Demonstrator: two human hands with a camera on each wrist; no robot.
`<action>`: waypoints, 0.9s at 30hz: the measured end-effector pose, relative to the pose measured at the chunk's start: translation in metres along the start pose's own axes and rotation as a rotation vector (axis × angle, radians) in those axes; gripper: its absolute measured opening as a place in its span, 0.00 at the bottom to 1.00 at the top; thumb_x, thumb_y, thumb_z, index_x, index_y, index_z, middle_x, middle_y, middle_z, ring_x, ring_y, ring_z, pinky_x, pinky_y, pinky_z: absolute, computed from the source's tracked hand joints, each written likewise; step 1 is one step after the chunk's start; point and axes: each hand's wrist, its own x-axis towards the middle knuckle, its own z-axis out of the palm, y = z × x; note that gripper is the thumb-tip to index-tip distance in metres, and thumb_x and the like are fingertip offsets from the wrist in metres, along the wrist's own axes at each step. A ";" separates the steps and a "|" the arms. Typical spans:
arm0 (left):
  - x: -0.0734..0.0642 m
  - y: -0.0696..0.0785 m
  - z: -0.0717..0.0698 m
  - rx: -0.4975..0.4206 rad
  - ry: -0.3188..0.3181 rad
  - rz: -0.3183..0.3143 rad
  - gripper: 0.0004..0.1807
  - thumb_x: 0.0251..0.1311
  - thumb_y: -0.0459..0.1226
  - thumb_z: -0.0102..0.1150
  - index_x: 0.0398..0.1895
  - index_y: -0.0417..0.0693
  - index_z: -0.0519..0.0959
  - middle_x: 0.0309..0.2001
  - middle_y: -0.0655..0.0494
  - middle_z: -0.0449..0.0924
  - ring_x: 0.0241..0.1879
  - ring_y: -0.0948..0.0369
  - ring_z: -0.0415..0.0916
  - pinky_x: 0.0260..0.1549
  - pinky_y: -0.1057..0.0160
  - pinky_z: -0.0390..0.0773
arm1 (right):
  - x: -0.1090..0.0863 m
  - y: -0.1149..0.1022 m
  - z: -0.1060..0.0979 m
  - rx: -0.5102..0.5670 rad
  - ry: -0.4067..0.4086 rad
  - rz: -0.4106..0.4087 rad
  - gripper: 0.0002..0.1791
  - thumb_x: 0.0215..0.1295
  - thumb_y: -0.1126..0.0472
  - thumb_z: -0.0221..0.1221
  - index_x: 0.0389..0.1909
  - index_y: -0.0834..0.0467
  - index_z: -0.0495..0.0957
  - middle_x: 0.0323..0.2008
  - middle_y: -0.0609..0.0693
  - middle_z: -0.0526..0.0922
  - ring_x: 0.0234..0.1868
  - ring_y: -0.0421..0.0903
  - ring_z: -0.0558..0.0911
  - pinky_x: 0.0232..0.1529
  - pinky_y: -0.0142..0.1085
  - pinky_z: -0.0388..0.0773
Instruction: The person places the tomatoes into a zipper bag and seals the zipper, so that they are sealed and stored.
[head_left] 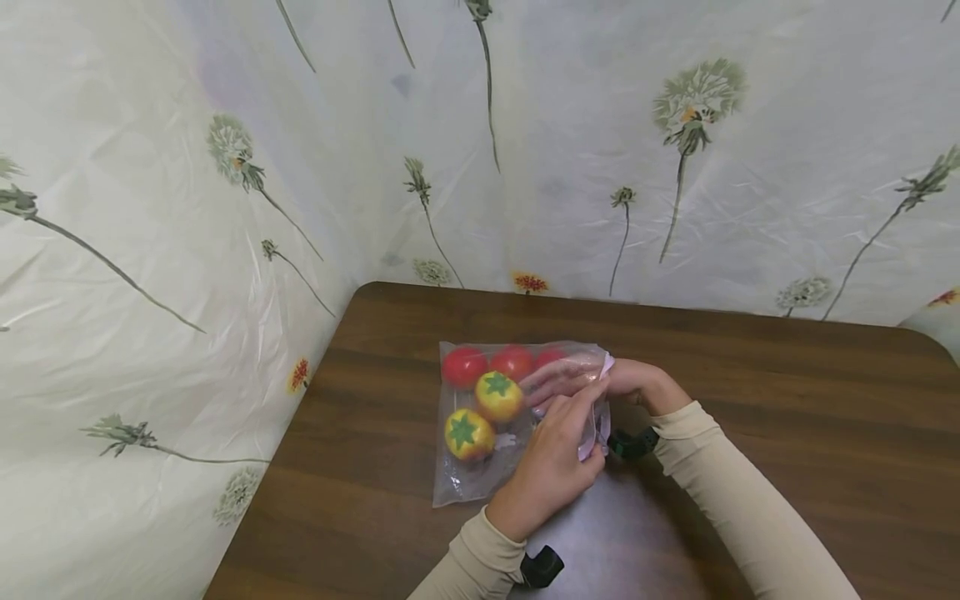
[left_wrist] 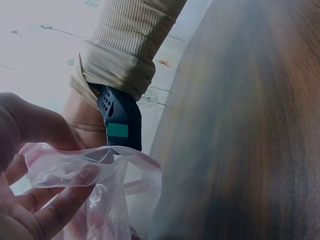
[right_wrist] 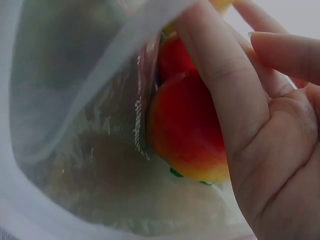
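Note:
A clear zip bag [head_left: 480, 483] lies on the table with several red and yellow toy tomatoes in it. Two of them, one yellow tomato [head_left: 499, 397] and another yellow tomato [head_left: 468, 434], show green star-shaped caps; red tomatoes [head_left: 464, 367] line the far side. My left hand [head_left: 553, 454] pinches the bag's mouth at its right end, and the left wrist view shows its pinkish rim [left_wrist: 90, 165] between thumb and fingers. Through that mouth my right hand [head_left: 573, 379] reaches inside, fingers extended. In the right wrist view they lie beside a red tomato [right_wrist: 187, 125]; whether they touch it is unclear.
The dark brown wooden table [head_left: 787, 392] stretches to the right and in front of the bag. Behind and to the left hangs a pale sheet [head_left: 555, 150] printed with dandelions. Each wrist wears a dark band, such as the left wristband [head_left: 542, 567].

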 end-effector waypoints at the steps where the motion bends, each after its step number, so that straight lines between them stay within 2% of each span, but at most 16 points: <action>1: 0.000 0.000 0.000 -0.001 0.000 -0.001 0.50 0.46 0.30 0.72 0.77 0.51 0.63 0.68 0.58 0.77 0.54 0.60 0.77 0.53 0.68 0.78 | 0.002 -0.001 0.001 0.001 0.001 0.012 0.23 0.80 0.64 0.44 0.72 0.64 0.68 0.66 0.61 0.79 0.63 0.44 0.81 0.64 0.36 0.77; 3: 0.000 0.001 -0.001 -0.008 -0.003 -0.006 0.50 0.47 0.30 0.72 0.77 0.51 0.63 0.69 0.58 0.76 0.56 0.59 0.77 0.54 0.67 0.79 | 0.008 -0.002 0.003 -0.012 -0.065 0.012 0.26 0.81 0.66 0.40 0.75 0.71 0.59 0.70 0.72 0.70 0.70 0.51 0.77 0.68 0.39 0.75; 5: 0.000 0.001 -0.001 -0.018 -0.009 -0.011 0.50 0.47 0.30 0.73 0.78 0.52 0.62 0.70 0.58 0.75 0.58 0.59 0.76 0.55 0.66 0.79 | 0.011 -0.004 0.005 -0.048 -0.053 0.051 0.27 0.81 0.65 0.42 0.75 0.71 0.60 0.70 0.74 0.70 0.70 0.51 0.77 0.67 0.37 0.76; 9: -0.001 0.000 0.000 -0.035 -0.017 -0.013 0.50 0.48 0.30 0.72 0.78 0.52 0.62 0.72 0.58 0.74 0.59 0.58 0.76 0.57 0.65 0.79 | 0.014 -0.005 0.007 -0.055 -0.045 0.095 0.27 0.80 0.64 0.42 0.75 0.72 0.59 0.69 0.77 0.69 0.70 0.59 0.76 0.66 0.37 0.77; 12: -0.002 0.000 0.000 -0.045 -0.018 -0.002 0.50 0.49 0.29 0.72 0.78 0.53 0.62 0.72 0.58 0.73 0.58 0.58 0.76 0.57 0.66 0.78 | 0.011 -0.004 0.008 -0.019 -0.051 0.089 0.28 0.81 0.64 0.41 0.76 0.73 0.57 0.70 0.78 0.67 0.71 0.67 0.73 0.66 0.39 0.76; 14: -0.002 -0.001 0.000 -0.040 -0.014 0.010 0.50 0.49 0.30 0.72 0.78 0.53 0.62 0.73 0.58 0.72 0.57 0.58 0.76 0.56 0.66 0.78 | 0.009 -0.004 0.007 -0.021 -0.048 0.087 0.27 0.81 0.64 0.41 0.75 0.72 0.58 0.70 0.78 0.68 0.70 0.68 0.73 0.66 0.38 0.76; 20: -0.001 -0.001 0.000 -0.044 -0.022 0.013 0.50 0.49 0.30 0.72 0.78 0.54 0.62 0.74 0.59 0.71 0.56 0.59 0.76 0.56 0.66 0.78 | 0.001 -0.007 0.007 -0.118 -0.016 0.097 0.26 0.81 0.63 0.42 0.74 0.70 0.62 0.68 0.73 0.73 0.68 0.58 0.78 0.65 0.34 0.76; 27: -0.001 -0.001 -0.002 -0.049 -0.026 0.016 0.47 0.50 0.30 0.72 0.76 0.52 0.65 0.72 0.59 0.73 0.54 0.59 0.76 0.56 0.67 0.77 | -0.007 -0.006 0.007 -0.163 -0.005 -0.018 0.26 0.80 0.63 0.46 0.71 0.76 0.62 0.63 0.79 0.74 0.64 0.44 0.83 0.64 0.32 0.76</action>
